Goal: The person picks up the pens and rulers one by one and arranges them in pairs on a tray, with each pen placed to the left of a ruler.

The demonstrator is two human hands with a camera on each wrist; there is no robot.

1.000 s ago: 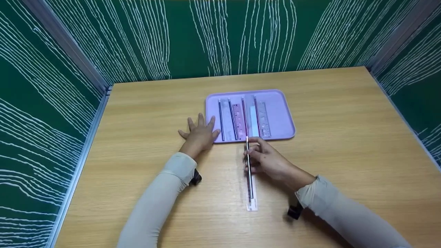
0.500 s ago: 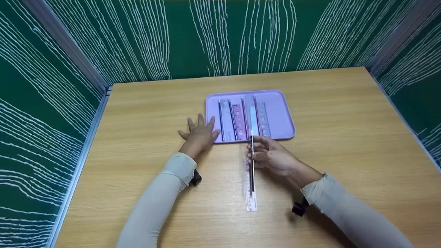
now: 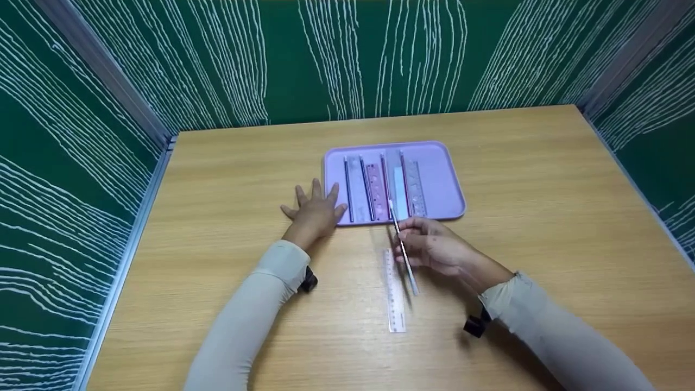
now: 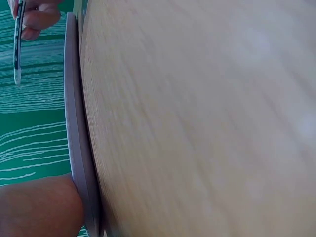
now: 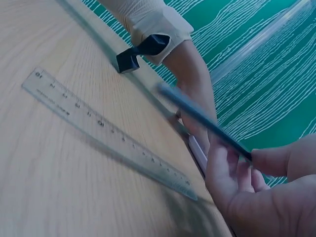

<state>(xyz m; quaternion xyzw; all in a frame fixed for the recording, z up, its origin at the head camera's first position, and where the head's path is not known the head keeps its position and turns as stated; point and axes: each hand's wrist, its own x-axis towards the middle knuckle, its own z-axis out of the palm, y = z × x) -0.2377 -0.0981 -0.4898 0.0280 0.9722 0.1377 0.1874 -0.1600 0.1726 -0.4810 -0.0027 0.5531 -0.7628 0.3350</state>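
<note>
In the head view my right hand (image 3: 434,251) holds a slim dark pencil (image 3: 408,269) between thumb and fingers, tilted, its white-tipped far end overlapping the near rim of the lilac tray (image 3: 442,182). The right wrist view shows the pencil (image 5: 197,114) blurred, pinched under the thumb. Below and left of that hand a clear ruler (image 3: 396,301) lies flat on the table, numbers along its edge. My left hand (image 3: 314,214) rests with fingers spread at the tray's left edge, thumb at the rim.
Inside the tray lie several dark and red pencils (image 3: 348,190), a pink stencil ruler (image 3: 376,191), a pale blue strip (image 3: 400,190) and a clear stencil ruler (image 3: 417,190), side by side. Green walls (image 3: 293,60) with white lines border the wooden table (image 3: 233,179).
My right hand has moved slightly right, turning the pencil so its near end swings right, off the ruler on the table. My left hand and the tray have stayed put.
</note>
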